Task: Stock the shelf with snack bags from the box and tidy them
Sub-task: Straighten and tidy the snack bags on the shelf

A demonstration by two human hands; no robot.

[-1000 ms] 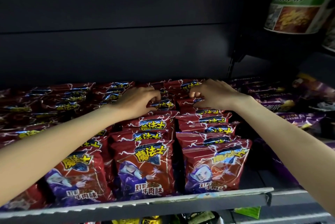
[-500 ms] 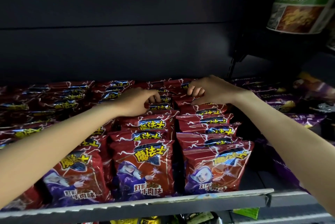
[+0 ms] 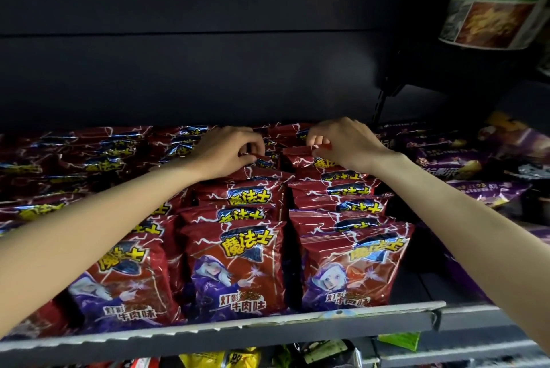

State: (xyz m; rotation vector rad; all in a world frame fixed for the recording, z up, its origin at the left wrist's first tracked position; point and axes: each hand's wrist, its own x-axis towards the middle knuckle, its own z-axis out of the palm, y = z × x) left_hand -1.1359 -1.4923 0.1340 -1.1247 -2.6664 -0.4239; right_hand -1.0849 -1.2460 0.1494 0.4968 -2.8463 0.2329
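Note:
Rows of red snack bags (image 3: 242, 266) with yellow lettering stand upright on the dark shelf (image 3: 226, 335), filling it from front to back. My left hand (image 3: 226, 150) reaches to the back of the middle row and pinches the top edge of a rear red bag (image 3: 262, 162). My right hand (image 3: 345, 144) is at the back of the right row and pinches the top seam of another rear red bag (image 3: 300, 156), lifting it slightly. The box is out of view.
Purple snack bags (image 3: 464, 165) lie on the adjoining shelf to the right. A green and white package (image 3: 494, 1) hangs at the upper right. The shelf's grey front rail runs along the bottom, with yellow and green packs (image 3: 220, 358) below it.
Both hands moved farther back along the rows, from pressing on bag tops to pinching the top edges of the rear bags. The right rear bag is now pulled up.

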